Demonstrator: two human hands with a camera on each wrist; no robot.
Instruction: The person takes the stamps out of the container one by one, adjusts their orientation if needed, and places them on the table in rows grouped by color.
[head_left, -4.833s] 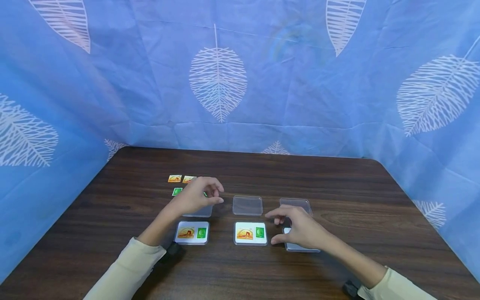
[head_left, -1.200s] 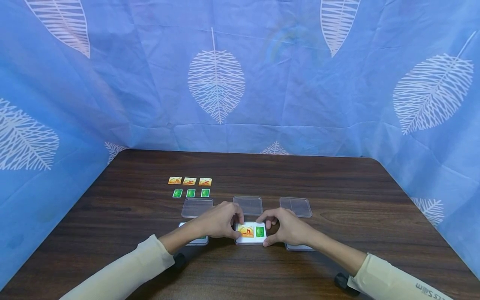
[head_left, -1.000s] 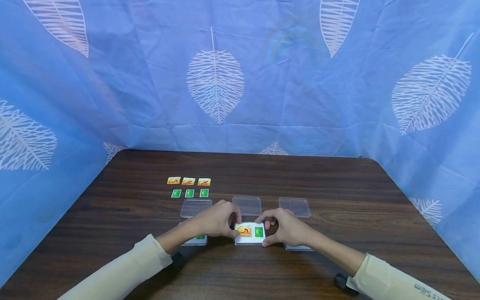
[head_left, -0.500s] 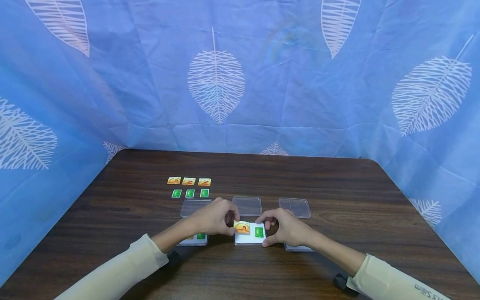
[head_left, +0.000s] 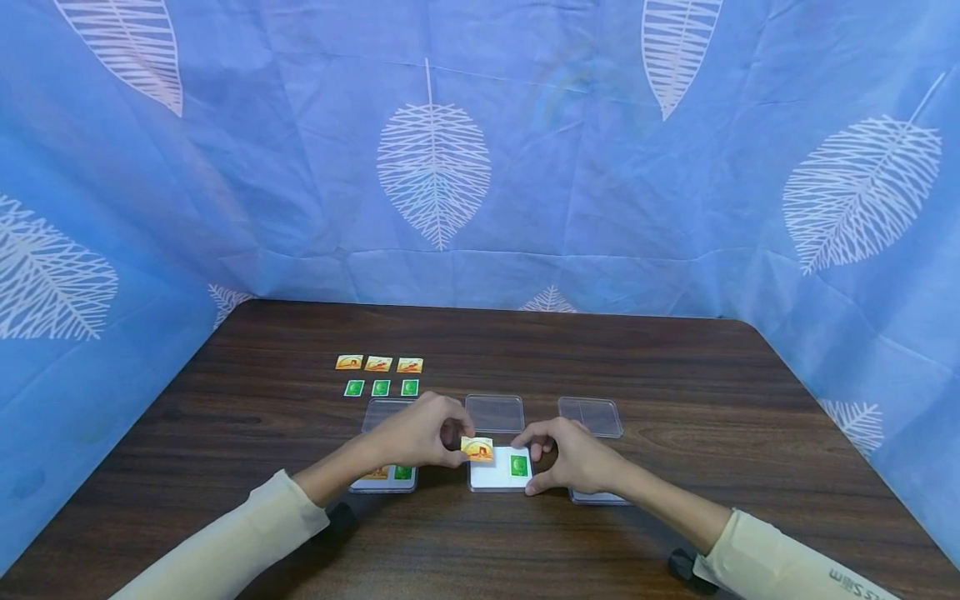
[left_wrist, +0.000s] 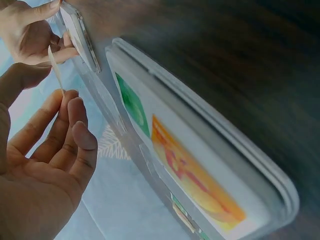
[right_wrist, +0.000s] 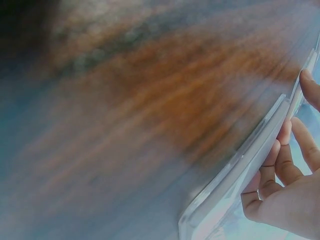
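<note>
Thumb and fingertips of my left hand (head_left: 420, 429) pinch a small orange stamp (head_left: 477, 450), seen edge-on in the left wrist view. It overlaps the left part of a shallow clear case with a white insert (head_left: 491, 478). A green stamp (head_left: 518, 466) lies on that insert's right half. At the case's right side, my right hand (head_left: 581, 454) holds it with thumb and forefinger at the corners. Nearer the left forearm sits a second case (left_wrist: 200, 135) bearing a green and an orange stamp. The third case (head_left: 598, 497) is mostly hidden under my right hand.
Behind the cases lie clear lids: a left one (head_left: 382, 410), partly covered by my left hand, a middle one (head_left: 494, 413) and a right one (head_left: 590, 415). Orange stamps (head_left: 378, 364) and green stamps (head_left: 381, 388) form two rows further back on the dark wooden table (head_left: 637, 367).
Both hands have come to the middle case since the earliest frame. My left hand has lifted the orange stamp from its white insert, up and leftward. The right hand has stayed at the case lately.
</note>
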